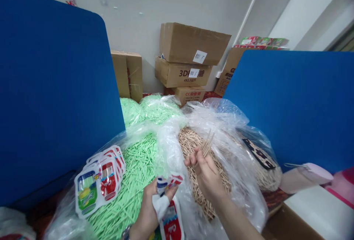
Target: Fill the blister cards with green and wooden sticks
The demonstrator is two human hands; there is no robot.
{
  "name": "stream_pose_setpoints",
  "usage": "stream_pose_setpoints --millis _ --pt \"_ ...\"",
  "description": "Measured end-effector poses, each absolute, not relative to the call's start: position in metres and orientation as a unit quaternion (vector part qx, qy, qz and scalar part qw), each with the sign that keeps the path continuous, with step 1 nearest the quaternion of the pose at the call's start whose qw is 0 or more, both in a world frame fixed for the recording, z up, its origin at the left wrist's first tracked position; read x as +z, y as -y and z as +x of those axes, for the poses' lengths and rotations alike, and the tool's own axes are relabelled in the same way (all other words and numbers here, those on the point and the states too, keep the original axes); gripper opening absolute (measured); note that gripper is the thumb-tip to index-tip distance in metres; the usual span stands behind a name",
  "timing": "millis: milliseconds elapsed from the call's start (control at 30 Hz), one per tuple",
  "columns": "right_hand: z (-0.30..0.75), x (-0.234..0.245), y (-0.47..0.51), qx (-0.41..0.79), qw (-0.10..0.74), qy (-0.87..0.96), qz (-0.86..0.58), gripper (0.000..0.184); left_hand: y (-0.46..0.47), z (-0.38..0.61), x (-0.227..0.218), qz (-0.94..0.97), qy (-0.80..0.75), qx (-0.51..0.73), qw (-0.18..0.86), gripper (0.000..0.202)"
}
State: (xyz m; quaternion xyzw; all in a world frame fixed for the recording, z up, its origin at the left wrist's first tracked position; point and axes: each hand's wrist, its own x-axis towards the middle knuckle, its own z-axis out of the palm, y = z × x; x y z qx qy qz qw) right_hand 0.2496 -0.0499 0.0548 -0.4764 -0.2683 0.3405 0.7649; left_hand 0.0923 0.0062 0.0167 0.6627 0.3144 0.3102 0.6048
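Note:
My left hand (148,208) is closed on a printed pouch (170,182) with cola artwork, bent near its top edge. Something white (160,206) lies against the thumb; I cannot tell whether it is part of the pouch. Below, the red cola panel (173,225) shows. My right hand (206,173) pinches a small bunch of thin brown sticks (206,144), pointing up. It is above an open clear bag of loose brown sticks (190,142). Light green sticks (141,158) fill the open bag on the left, with a fanned stack of pouches (99,181) lying on top.
Blue partitions (55,85) stand on both sides. Cardboard boxes (193,44) are stacked against the back wall. At right are another bag of sticks with a dark patterned item (260,155), a pinkish container (305,177) and an open carton (293,221).

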Motion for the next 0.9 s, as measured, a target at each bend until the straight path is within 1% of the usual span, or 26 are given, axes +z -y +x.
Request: stream_pose_setpoints --millis 67,133,267,433,567,633,733,833,900 --pt "0.235 0.063 0.050 0.317 0.770 0.289 -0.473 0.026 -0.006 0.098 0.014 0.700 -0.323 0.324 0.549 0.023" --pt "0.224 0.065 0.049 0.292 0.764 0.317 -0.480 0.023 -0.006 0.101 0.010 0.720 -0.322 0.331 0.518 0.023" --pt "0.214 0.060 0.045 0.238 0.736 0.364 -0.519 0.022 -0.006 0.103 0.007 0.734 -0.313 0.340 0.498 0.021" --pt "0.212 0.052 0.045 0.179 0.670 0.410 -0.593 0.028 -0.006 0.103 0.012 0.741 -0.314 0.347 0.482 0.021" --pt "0.208 0.041 0.047 0.185 0.642 0.405 -0.625 0.028 -0.009 0.104 0.015 0.757 -0.301 0.364 0.451 0.022" --pt "0.209 0.038 0.049 0.202 0.620 0.414 -0.635 0.031 -0.011 0.103 0.017 0.766 -0.289 0.375 0.435 0.021" --pt "0.219 0.039 0.053 0.206 0.577 0.465 -0.639 0.044 -0.015 0.101 0.018 0.773 -0.261 0.376 0.440 0.017" --pt "0.232 0.046 0.055 0.180 0.593 0.480 -0.621 0.056 -0.019 0.100 0.019 0.765 -0.244 0.361 0.475 0.015" --pt "0.238 0.051 0.056 0.142 0.601 0.490 -0.615 0.053 -0.021 0.101 0.019 0.749 -0.245 0.352 0.506 0.017"
